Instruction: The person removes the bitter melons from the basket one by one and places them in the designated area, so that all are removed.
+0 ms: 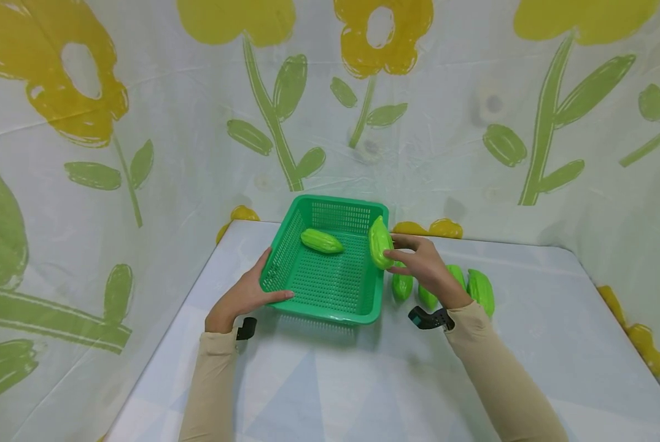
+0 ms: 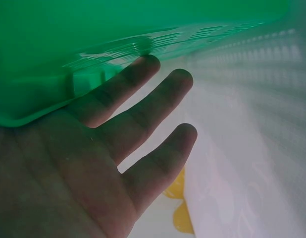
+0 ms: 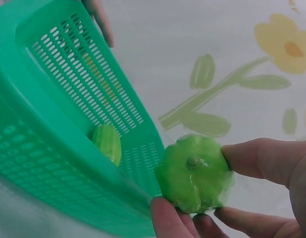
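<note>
A green plastic basket with slotted walls is held at its left side by my left hand, thumb over the rim. In the left wrist view three fingers spread out below the basket wall. My right hand pinches a bright green ribbed bitter melon over the basket's right rim. The right wrist view shows that bitter melon end-on, its stem stub facing the camera. Another bitter melon lies inside the basket, toward the back left.
More bitter melons lie on the table to the right of the basket, one beyond the right forearm, another beneath the right hand. A flowered curtain stands behind the white-and-blue table.
</note>
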Demonstrator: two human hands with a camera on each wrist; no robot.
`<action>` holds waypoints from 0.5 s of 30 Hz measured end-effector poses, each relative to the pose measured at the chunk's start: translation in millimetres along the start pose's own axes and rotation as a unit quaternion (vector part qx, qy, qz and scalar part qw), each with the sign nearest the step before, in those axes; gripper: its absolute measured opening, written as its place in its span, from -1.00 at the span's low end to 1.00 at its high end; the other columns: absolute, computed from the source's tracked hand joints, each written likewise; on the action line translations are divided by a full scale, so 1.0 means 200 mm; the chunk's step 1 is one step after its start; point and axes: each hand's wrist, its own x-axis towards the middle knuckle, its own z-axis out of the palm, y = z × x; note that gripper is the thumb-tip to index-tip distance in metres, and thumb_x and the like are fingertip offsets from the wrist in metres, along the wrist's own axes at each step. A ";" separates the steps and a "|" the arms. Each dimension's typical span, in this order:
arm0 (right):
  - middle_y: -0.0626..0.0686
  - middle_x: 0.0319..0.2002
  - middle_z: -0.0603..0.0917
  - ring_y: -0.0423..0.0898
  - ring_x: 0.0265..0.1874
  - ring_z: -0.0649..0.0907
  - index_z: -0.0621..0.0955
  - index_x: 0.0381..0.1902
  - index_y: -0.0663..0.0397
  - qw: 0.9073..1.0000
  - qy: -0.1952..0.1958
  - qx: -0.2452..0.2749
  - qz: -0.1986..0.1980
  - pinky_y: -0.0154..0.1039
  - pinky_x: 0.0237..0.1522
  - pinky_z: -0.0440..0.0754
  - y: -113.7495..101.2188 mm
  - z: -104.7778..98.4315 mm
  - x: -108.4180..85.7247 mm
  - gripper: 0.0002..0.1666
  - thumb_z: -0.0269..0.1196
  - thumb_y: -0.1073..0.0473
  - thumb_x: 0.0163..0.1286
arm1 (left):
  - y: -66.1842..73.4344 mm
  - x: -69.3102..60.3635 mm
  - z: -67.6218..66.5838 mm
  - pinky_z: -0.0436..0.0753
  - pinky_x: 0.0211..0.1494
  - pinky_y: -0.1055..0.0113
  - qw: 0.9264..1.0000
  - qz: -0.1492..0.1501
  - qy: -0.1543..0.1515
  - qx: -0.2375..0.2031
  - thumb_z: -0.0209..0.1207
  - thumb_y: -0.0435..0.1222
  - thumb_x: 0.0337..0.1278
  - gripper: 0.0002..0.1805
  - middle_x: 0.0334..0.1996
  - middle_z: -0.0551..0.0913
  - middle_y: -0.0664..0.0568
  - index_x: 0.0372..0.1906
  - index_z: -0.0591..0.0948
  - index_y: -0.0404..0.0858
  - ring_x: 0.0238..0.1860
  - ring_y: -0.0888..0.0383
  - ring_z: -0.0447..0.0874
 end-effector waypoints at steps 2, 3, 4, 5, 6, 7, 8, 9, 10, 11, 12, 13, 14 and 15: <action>0.29 0.47 0.37 -0.04 0.12 0.64 0.32 0.56 0.19 1.000 0.000 0.001 0.001 -0.13 0.11 0.76 0.01 -0.01 -0.02 -0.24 0.29 0.18 0.51 | 0.00 0.00 0.00 0.27 0.54 -0.36 1.000 0.000 -0.001 -0.001 0.44 0.27 0.00 0.42 0.71 -0.09 -0.10 0.70 -0.31 0.06 0.64 -0.26 0.06; 0.29 0.47 0.36 -0.04 0.11 0.64 0.32 0.57 0.20 1.000 0.001 0.000 0.001 -0.13 0.11 0.76 0.01 -0.02 -0.03 -0.24 0.29 0.17 0.51 | 0.00 0.00 0.00 0.27 0.54 -0.36 1.000 -0.001 -0.001 0.000 0.44 0.27 0.00 0.42 0.71 -0.10 -0.10 0.70 -0.31 0.06 0.65 -0.26 0.06; 0.30 0.48 0.36 -0.05 0.11 0.64 0.31 0.57 0.21 1.000 0.001 0.000 0.001 -0.14 0.11 0.76 0.01 -0.03 -0.03 -0.24 0.29 0.17 0.51 | 0.00 0.00 0.00 0.27 0.54 -0.36 1.000 -0.002 -0.002 0.000 0.43 0.27 0.00 0.42 0.71 -0.11 -0.10 0.70 -0.32 0.07 0.65 -0.26 0.05; 0.30 0.48 0.35 -0.05 0.11 0.64 0.30 0.57 0.21 1.000 0.001 -0.002 0.002 -0.14 0.11 0.76 0.02 -0.04 -0.04 -0.23 0.28 0.16 0.51 | 0.00 -0.01 0.00 0.26 0.54 -0.36 1.000 -0.002 -0.002 0.000 0.44 0.27 0.00 0.42 0.71 -0.11 -0.10 0.70 -0.32 0.07 0.65 -0.26 0.04; 0.30 0.49 0.35 -0.05 0.12 0.64 0.30 0.57 0.22 1.000 0.003 -0.005 0.003 -0.16 0.10 0.76 0.03 -0.04 -0.05 -0.23 0.28 0.15 0.51 | 0.00 -0.01 0.00 0.26 0.55 -0.36 1.000 -0.003 -0.002 0.000 0.44 0.27 0.00 0.42 0.71 -0.11 -0.10 0.70 -0.32 0.07 0.65 -0.26 0.04; 0.30 0.49 0.35 -0.04 0.12 0.63 0.29 0.57 0.23 1.000 0.004 -0.006 0.004 -0.16 0.11 0.76 0.03 -0.05 -0.06 -0.22 0.28 0.15 0.51 | 0.00 -0.01 0.00 0.26 0.55 -0.37 1.000 -0.003 -0.002 -0.002 0.44 0.26 0.00 0.42 0.71 -0.12 -0.10 0.70 -0.32 0.07 0.65 -0.26 0.03; 0.30 0.49 0.34 -0.05 0.12 0.63 0.29 0.57 0.23 1.000 0.006 -0.009 0.005 -0.15 0.12 0.75 0.04 -0.06 -0.06 -0.22 0.28 0.14 0.51 | 0.01 -0.01 0.00 0.26 0.55 -0.36 1.000 -0.003 -0.001 -0.001 0.44 0.26 0.00 0.42 0.71 -0.12 -0.10 0.70 -0.32 0.06 0.65 -0.26 0.04; 0.30 0.49 0.34 -0.05 0.12 0.63 0.29 0.57 0.22 1.000 0.007 -0.013 0.005 -0.14 0.12 0.75 0.04 -0.07 -0.07 -0.22 0.28 0.13 0.51 | 0.01 -0.01 -0.01 0.26 0.55 -0.36 1.000 -0.002 -0.001 -0.001 0.44 0.26 0.01 0.41 0.71 -0.11 -0.10 0.70 -0.32 0.06 0.65 -0.26 0.04; 0.30 0.49 0.34 -0.05 0.12 0.63 0.29 0.57 0.22 1.000 0.010 -0.014 0.006 -0.12 0.14 0.74 0.05 -0.07 -0.08 -0.22 0.28 0.13 0.51 | 0.01 -0.01 -0.01 0.26 0.55 -0.36 1.000 -0.002 -0.001 -0.002 0.44 0.25 0.01 0.41 0.71 -0.11 -0.10 0.70 -0.32 0.06 0.65 -0.26 0.05; 0.29 0.49 0.35 -0.06 0.11 0.63 0.30 0.57 0.21 1.000 0.013 -0.017 0.008 -0.12 0.14 0.74 0.06 -0.08 -0.09 -0.22 0.28 0.12 0.51 | 0.01 -0.01 -0.01 0.26 0.54 -0.36 1.000 0.000 0.000 -0.002 0.44 0.25 0.01 0.41 0.71 -0.11 -0.10 0.70 -0.31 0.04 0.65 -0.26 0.05; 0.29 0.49 0.35 -0.07 0.10 0.63 0.30 0.57 0.21 1.000 0.015 -0.020 0.009 -0.11 0.14 0.74 0.06 -0.09 -0.10 -0.22 0.28 0.12 0.51 | 0.02 -0.01 -0.01 0.26 0.54 -0.36 1.000 0.001 0.000 -0.002 0.44 0.24 0.02 0.41 0.71 -0.10 -0.10 0.71 -0.31 0.03 0.64 -0.26 0.06; 0.29 0.49 0.34 -0.08 0.10 0.63 0.30 0.58 0.20 1.000 0.016 -0.020 0.009 -0.11 0.14 0.74 0.07 -0.10 -0.11 -0.22 0.27 0.11 0.52 | 0.02 -0.01 0.00 0.27 0.54 -0.36 1.000 0.002 0.000 -0.002 0.44 0.24 0.02 0.41 0.71 -0.10 -0.10 0.71 -0.31 0.02 0.64 -0.26 0.06; 0.29 0.50 0.34 -0.09 0.10 0.63 0.29 0.58 0.20 1.000 0.017 -0.019 0.010 -0.11 0.14 0.74 0.07 -0.11 -0.12 -0.22 0.27 0.11 0.52 | 0.02 -0.01 0.00 0.27 0.54 -0.36 1.000 0.003 0.001 -0.002 0.44 0.24 0.02 0.41 0.71 -0.10 -0.11 0.71 -0.30 0.01 0.64 -0.26 0.07; 0.29 0.50 0.33 -0.10 0.10 0.63 0.29 0.58 0.20 1.000 0.018 -0.018 0.010 -0.11 0.14 0.74 0.08 -0.12 -0.13 -0.22 0.27 0.11 0.52 | 0.02 -0.01 0.00 0.27 0.54 -0.36 1.000 0.003 0.000 -0.002 0.44 0.23 0.02 0.41 0.71 -0.10 -0.10 0.71 -0.31 0.02 0.64 -0.26 0.07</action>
